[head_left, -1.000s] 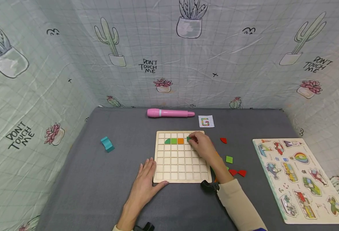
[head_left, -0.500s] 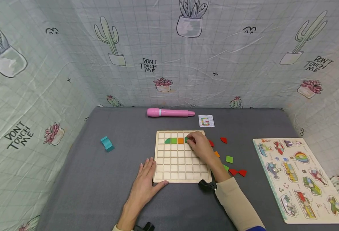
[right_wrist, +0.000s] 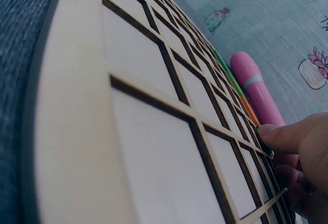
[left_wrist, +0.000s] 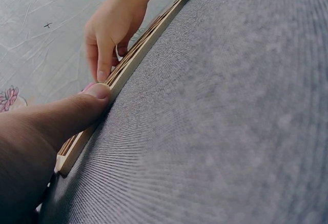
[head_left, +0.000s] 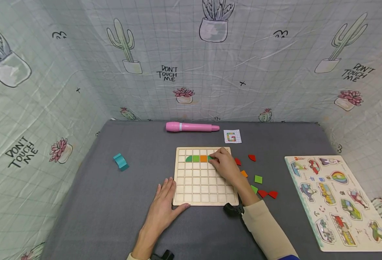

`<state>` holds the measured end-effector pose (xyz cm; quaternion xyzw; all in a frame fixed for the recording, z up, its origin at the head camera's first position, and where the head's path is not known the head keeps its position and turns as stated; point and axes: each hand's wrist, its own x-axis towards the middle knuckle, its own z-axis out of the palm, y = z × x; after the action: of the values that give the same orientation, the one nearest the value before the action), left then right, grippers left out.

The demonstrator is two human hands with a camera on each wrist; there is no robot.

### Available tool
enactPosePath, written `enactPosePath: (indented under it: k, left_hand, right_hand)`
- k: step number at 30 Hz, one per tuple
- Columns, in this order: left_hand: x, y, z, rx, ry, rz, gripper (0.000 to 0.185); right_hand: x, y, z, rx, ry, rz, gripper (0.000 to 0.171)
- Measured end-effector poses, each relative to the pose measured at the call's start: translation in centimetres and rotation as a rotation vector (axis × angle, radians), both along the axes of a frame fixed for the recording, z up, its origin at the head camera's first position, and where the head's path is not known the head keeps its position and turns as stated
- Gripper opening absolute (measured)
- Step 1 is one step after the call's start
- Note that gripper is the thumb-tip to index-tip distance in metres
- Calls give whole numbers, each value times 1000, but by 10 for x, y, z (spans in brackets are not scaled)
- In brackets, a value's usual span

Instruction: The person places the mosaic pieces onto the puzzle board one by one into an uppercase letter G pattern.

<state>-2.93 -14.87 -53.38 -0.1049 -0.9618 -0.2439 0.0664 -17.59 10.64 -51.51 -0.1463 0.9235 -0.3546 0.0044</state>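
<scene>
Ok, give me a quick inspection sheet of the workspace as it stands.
Surface: grey cloth table.
Job's things: wooden grid board with green, green and orange tiles in its second row; green tile under the fingertips.
Clutter: pink pen, pattern card, teal block, loose tiles, vehicle puzzle.
Hands: left hand rests flat against the board's edge; right hand presses the green tile.
Cables: nothing seen.
Surroundings: cactus-print sheet.
</scene>
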Motion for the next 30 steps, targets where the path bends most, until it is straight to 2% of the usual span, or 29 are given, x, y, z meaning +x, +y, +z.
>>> enactPosePath:
  k: [14,24,30]
  left_hand:
    - [0,0,0,6,10,-5,95]
    - [0,0,1,4,-10,0,96]
    - [0,0,0,-2,10,-8,94]
  right_hand:
    - [2,7,0,-15,6,16,31]
    - [9,20,2,-23,12,-28,32]
    - [14,29,3,-30,33,-66,31]
